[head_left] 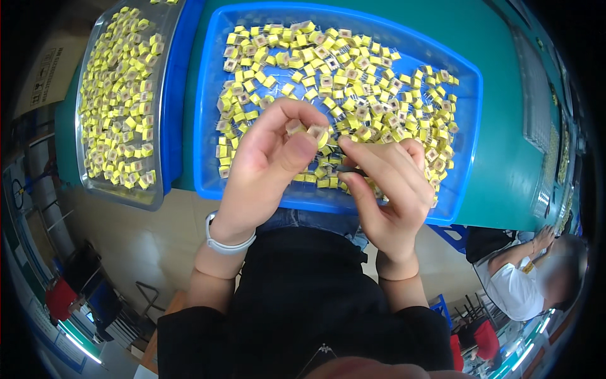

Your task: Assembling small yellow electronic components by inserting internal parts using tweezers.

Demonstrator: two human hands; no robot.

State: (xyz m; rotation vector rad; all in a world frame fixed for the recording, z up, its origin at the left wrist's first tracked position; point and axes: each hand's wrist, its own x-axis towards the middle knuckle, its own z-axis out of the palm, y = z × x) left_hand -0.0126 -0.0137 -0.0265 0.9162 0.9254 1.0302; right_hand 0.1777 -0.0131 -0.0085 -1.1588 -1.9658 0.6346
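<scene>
My left hand [268, 161] is closed, its thumb and fingers pinching a small yellow-wrapped coil [322, 135] with a pale body. Just to its right, my right hand [394, 189] is half curled, with thumb and index finger drawn toward each other. Something thin and dark shows between those fingertips, too small to name. Both hands hover over the near part of a blue tray [470, 151]. Many similar yellow coils [379, 114] lie loose in it, some with thin metal pins showing.
On the left stands a clear-walled tray [151, 201] full of yellow coils, beside a blue edge. Both trays sit on a green tabletop [499, 145]. A cardboard box [50, 72] is at the far left. Another person [517, 284] in a white top sits at the right.
</scene>
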